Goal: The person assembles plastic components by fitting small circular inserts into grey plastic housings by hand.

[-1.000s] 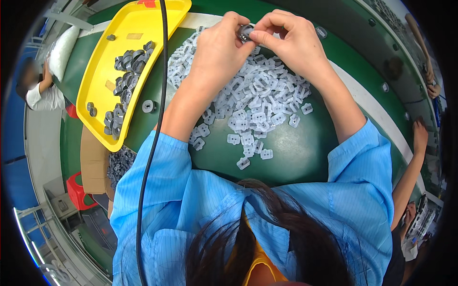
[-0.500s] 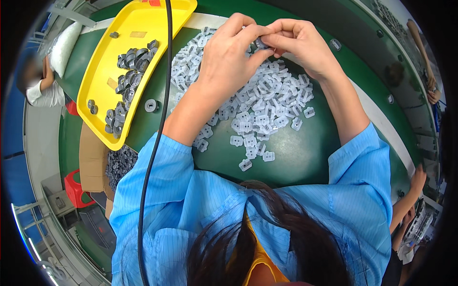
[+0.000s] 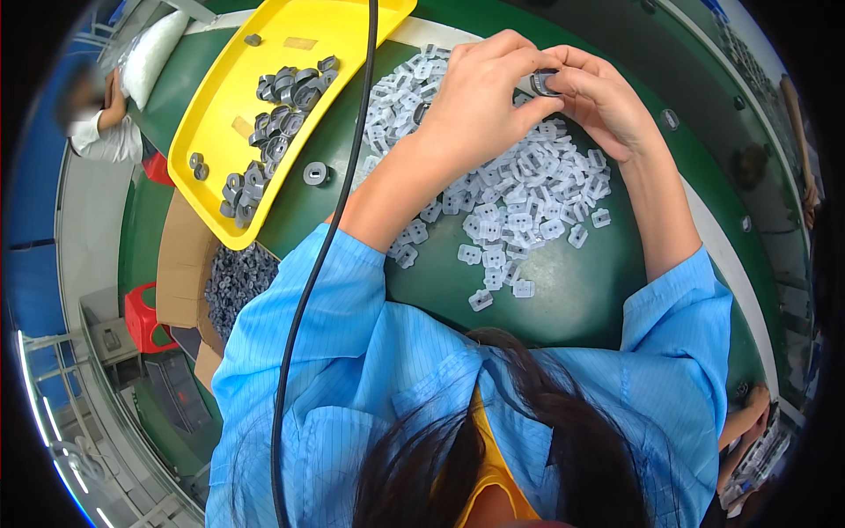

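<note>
Above the far side of a heap of translucent white plastic pieces [image 3: 528, 185], my two hands meet at a small dark grey round part [image 3: 544, 83]. My right hand [image 3: 607, 101] pinches it between thumb and fingers. My left hand [image 3: 484, 106] is curled against its left side, thumb and fingertips closing on it. Fingers cover some of the part, so whether a white piece is in it cannot be seen. Another dark grey part [image 3: 421, 113] lies in the heap beside my left wrist. A single grey round part [image 3: 317, 173] rests on the green table to the left.
A yellow tray [image 3: 204, 132] holding several grey round parts [image 3: 280, 123] lies at the left. Below it stands a cardboard box [image 3: 183, 273] of small dark pieces. A black cable [image 3: 330, 238] hangs across the view. Other people work at both sides.
The whole scene has shifted right in the picture as the view moved. My fingers have changed their hold slightly, and more of the grey part now shows between them.
</note>
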{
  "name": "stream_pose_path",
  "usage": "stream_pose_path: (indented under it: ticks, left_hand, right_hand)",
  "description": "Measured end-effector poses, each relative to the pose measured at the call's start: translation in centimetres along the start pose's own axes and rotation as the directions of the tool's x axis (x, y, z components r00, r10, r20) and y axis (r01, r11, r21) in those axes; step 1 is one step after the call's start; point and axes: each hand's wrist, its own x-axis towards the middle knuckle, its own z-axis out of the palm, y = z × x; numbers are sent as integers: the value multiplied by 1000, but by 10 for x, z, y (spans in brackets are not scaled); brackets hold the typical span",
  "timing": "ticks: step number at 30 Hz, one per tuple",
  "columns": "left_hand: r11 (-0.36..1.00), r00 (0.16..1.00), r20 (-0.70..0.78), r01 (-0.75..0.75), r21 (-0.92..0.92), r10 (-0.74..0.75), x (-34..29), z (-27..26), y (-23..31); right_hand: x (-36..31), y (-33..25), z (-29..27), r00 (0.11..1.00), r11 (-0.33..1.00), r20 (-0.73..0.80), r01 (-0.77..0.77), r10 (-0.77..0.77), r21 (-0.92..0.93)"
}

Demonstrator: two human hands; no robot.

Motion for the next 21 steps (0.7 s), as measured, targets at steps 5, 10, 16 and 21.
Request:
stream_pose_path:
  ticks: [5, 10, 16, 21]
  left_hand:
    - [927, 992, 110, 24, 375, -70, 4, -41, -22]
    - [714, 872, 155, 266, 648, -465, -20, -144, -53]
    - [727, 842, 176, 311, 612, -509, -52, -151, -78]
    - [809, 905, 162, 256, 530, -393, -29, -120, -106]
  right_hand:
    - [9, 29, -65, 852, 704, -413, -75, -323, -706]
    - [9, 25, -94, 736, 540, -508, -231, -448, -810]
    - [18, 26, -85, 734, 636, -468, -64, -492, -769]
    - [16, 20, -47, 805, 677, -376, 43, -460, -735]
